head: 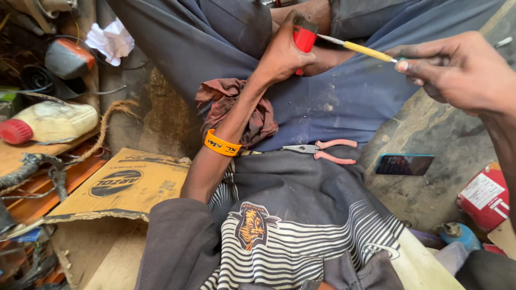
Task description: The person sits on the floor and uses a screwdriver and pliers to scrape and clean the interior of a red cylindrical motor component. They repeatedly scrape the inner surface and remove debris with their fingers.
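Left hand (282,51) grips small red part (304,38) over lap. Right hand (457,67), fingers pinched on yellow-handled tool (365,51), tip at part. Work appears midway; pink-handled pliers (325,150) lie unused on lap.

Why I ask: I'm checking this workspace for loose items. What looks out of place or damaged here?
Pink-handled pliers lie loose on the person's lap, resting on cloth rather than a firm surface. A phone lies on the bare, dirty floor. The cardboard sheet at left has a torn, ragged edge.
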